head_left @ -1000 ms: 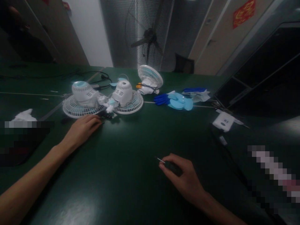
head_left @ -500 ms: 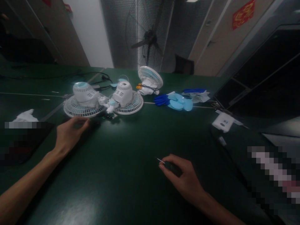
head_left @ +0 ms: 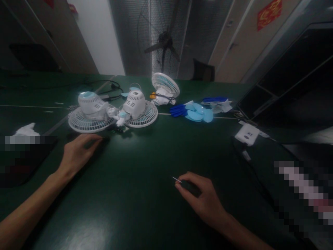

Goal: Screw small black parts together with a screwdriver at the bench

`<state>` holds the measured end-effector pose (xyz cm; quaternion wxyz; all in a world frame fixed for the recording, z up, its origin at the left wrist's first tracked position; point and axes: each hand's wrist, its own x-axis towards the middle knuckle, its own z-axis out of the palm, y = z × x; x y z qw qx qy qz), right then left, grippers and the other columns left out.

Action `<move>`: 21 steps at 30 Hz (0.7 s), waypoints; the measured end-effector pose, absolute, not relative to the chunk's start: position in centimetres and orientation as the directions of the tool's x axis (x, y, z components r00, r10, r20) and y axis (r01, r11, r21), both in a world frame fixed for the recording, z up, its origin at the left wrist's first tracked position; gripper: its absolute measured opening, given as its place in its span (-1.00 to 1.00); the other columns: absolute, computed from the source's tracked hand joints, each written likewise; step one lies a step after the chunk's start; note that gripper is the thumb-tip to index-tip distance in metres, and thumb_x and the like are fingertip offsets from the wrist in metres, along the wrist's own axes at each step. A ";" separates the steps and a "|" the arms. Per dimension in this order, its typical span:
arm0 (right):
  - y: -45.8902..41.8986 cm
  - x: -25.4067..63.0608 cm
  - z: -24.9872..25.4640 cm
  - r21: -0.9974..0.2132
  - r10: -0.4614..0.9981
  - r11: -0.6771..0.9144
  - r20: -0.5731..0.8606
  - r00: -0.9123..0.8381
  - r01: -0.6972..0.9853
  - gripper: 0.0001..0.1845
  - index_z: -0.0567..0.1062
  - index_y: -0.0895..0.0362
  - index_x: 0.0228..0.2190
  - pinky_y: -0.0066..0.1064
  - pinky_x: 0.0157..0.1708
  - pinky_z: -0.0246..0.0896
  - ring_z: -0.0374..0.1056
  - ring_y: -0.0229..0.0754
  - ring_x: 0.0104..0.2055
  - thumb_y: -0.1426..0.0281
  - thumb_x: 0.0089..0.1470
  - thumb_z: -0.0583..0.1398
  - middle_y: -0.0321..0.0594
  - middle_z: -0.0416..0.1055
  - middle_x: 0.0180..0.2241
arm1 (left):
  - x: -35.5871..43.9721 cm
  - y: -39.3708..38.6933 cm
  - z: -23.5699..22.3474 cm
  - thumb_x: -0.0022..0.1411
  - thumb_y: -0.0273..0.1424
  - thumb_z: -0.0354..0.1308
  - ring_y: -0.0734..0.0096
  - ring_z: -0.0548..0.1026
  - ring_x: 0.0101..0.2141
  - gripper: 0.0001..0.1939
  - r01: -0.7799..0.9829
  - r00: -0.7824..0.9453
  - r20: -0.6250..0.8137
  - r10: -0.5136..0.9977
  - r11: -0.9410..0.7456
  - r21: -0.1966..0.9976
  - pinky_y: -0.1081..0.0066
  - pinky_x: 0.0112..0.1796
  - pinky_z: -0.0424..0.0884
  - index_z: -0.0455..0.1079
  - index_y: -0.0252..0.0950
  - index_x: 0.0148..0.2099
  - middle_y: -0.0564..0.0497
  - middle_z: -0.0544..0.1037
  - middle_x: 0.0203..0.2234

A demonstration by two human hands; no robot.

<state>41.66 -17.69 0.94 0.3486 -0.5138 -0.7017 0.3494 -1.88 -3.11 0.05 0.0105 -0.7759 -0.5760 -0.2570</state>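
My right hand (head_left: 200, 194) is closed around a small screwdriver (head_left: 177, 180), its thin metal shaft pointing left above the green table (head_left: 130, 194). At the left, my left hand (head_left: 79, 152) has thumb and forefinger brought together in a pinch near the tabletop. Whatever sits between those fingertips is too small and dark to make out. Just beyond that hand, a white fan (head_left: 91, 118) lies with its grille down. A second white fan (head_left: 136, 107) rests the same way to its right. Small dark parts (head_left: 119, 130) lie at the near side of the two fans.
Farther back a third fan (head_left: 165, 86) leans with its grille raised. Light-blue fan blades (head_left: 199, 113) and blue gloves (head_left: 178, 110) lie right of it. A white box-like object (head_left: 247, 134) stands at the right, and crumpled white paper (head_left: 27, 130) at the far left. Cables (head_left: 114, 86) cross the back.
My left hand has shifted slightly right and toward me, away from the fan's grille, still pinching. My right hand stays nearly in place with the screwdriver.
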 end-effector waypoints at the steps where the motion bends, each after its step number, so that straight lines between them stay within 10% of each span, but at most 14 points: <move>1: -17.7 41.7 0.9 -0.847 0.964 0.231 0.134 -0.228 0.479 -0.94 0.56 0.08 -0.29 -0.37 -0.30 0.31 0.49 -0.19 -0.34 0.40 0.27 0.27 -0.30 0.54 -0.36 | -1.9 -3.1 0.1 0.41 -0.15 0.11 0.23 0.57 -0.03 -0.65 0.898 0.204 0.402 0.893 -0.334 0.286 0.27 0.06 0.45 0.49 -0.29 0.03 -0.02 0.58 0.00; 15: -17.5 41.7 0.8 -0.848 0.963 0.235 0.135 -0.234 0.474 -0.95 0.57 0.08 -0.28 -0.40 -0.30 0.32 0.49 -0.18 -0.33 0.41 0.27 0.27 -0.29 0.56 -0.35 | -1.3 -3.1 0.8 0.40 -0.25 0.04 0.11 0.46 0.08 -0.65 0.912 0.365 0.237 0.900 -0.397 0.105 0.19 0.16 0.35 0.48 -0.35 0.04 -0.17 0.55 0.03; 21: -17.6 41.6 0.8 -0.834 0.962 0.247 0.151 -0.227 0.494 -0.95 0.56 0.08 -0.30 -0.40 -0.32 0.30 0.47 -0.20 -0.36 0.41 0.26 0.27 -0.31 0.53 -0.39 | -1.1 -2.5 1.1 0.34 -0.03 0.12 0.13 0.58 -0.14 -0.50 0.868 0.023 0.082 0.996 -0.060 0.493 0.33 -0.13 0.48 0.50 -0.34 0.06 -0.08 0.63 -0.07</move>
